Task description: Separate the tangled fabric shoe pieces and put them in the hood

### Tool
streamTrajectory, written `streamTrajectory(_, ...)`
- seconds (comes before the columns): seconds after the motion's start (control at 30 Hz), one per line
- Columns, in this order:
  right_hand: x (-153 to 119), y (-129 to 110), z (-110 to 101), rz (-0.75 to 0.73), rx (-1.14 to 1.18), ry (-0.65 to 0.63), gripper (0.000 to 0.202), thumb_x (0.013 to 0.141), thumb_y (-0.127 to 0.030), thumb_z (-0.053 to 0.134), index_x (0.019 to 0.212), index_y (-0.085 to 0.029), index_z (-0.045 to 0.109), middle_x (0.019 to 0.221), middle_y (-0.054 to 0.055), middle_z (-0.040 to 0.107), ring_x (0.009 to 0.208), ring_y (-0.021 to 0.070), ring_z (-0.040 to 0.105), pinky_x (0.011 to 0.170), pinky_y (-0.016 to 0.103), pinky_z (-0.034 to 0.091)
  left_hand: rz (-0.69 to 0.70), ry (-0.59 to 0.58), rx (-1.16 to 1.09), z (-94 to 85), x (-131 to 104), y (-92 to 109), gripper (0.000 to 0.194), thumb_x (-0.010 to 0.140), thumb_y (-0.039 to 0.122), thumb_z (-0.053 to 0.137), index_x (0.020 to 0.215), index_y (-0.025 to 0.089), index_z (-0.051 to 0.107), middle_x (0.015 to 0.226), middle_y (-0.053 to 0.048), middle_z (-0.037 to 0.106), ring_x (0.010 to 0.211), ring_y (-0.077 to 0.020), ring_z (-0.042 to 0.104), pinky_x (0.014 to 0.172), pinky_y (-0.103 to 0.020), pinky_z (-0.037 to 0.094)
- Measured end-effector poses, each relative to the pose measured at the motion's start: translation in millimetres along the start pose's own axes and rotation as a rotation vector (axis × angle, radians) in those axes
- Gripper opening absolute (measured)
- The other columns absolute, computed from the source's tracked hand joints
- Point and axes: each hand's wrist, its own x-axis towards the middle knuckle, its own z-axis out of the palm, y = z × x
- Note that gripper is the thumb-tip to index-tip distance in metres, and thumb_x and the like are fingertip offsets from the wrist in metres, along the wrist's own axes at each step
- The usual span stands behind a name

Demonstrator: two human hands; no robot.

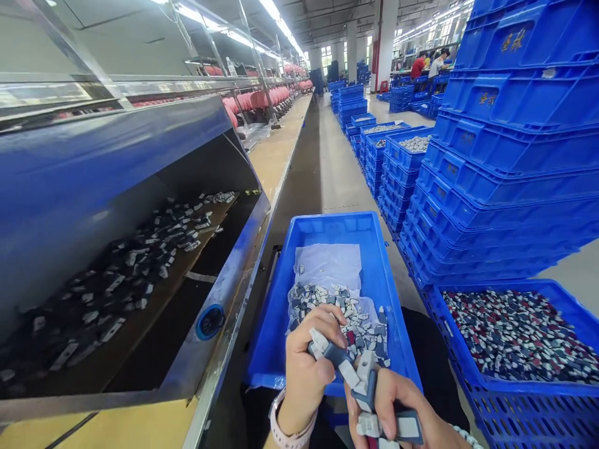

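Note:
My left hand, with a pale band on its wrist, is closed around a small dark-grey and white piece. Close beside it, my right hand grips several similar grey and white pieces, one of them upright between thumb and fingers. The pieces in the two hands meet or nearly meet; I cannot tell whether they are joined. Below the hands is a blue tray, holding a white sheet and a heap of small grey, white and a few dark-red pieces.
On the left, a metal-edged bin holds a pile of dark and white pieces. A long bench runs ahead. To the right stand tall stacked blue crates and a full blue tray. People work far off.

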Motion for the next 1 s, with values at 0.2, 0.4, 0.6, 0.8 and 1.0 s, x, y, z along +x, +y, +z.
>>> streamTrajectory(0.2,-7,-8,25,0.088,-0.308,0.070,0.032,0.076,-0.025,0.077,0.071,-0.022,0.045,0.090,0.004,0.058,0.070,0.0117,0.060,0.069,0.027,0.050,-0.001,0.026,-0.016,-13.9,-20,12,0.052,0.073,0.073,0.066,0.068,0.021,0.064,0.064,-0.003,0.054,0.079,-0.0225,0.054,0.077,-0.038,0.047)
streamTrajectory(0.4,-3,-14,23,0.288,-1.045,-0.083,0.038,0.061,0.003,0.054,0.085,-0.026,0.057,0.098,-0.001,0.056,0.081,0.0129,0.057,0.075,0.024,0.044,-0.144,-0.172,0.129,-52.7,-30,25,0.036,0.084,0.044,0.070,0.063,0.019,0.055,0.063,-0.002,0.052,0.074,-0.0195,0.053,0.072,-0.034,0.045)
streamTrajectory(0.6,8,-21,21,0.236,-1.517,-0.434,0.037,0.069,0.000,0.050,0.095,-0.026,0.055,0.099,0.001,0.056,0.079,0.0168,0.052,0.061,0.029,0.033,-0.170,-0.255,0.304,-67.6,-54,36,0.028,0.087,0.037,0.068,0.071,0.019,0.055,0.075,-0.003,0.057,0.073,-0.0173,0.054,0.067,-0.031,0.043)
streamTrajectory(0.8,25,-36,41,-0.027,-1.769,-0.617,0.022,0.080,-0.004,0.056,0.093,-0.022,0.058,0.093,0.003,0.061,0.075,0.0181,0.054,0.055,0.032,0.029,0.169,-0.227,0.406,-60.8,-61,45,0.020,0.084,0.029,0.071,0.074,0.019,0.056,0.076,-0.004,0.065,0.075,-0.0189,0.059,0.073,-0.036,0.051)
streamTrajectory(1.0,31,-32,58,-0.290,-1.935,-0.605,0.009,0.090,-0.017,0.054,0.085,-0.022,0.059,0.086,0.004,0.062,0.071,0.0197,0.053,0.055,0.035,0.030,0.412,-0.095,0.455,-60.8,-61,46,0.013,0.083,0.025,0.070,0.076,0.018,0.061,0.075,-0.005,0.069,0.074,-0.0199,0.061,0.065,-0.038,0.057)
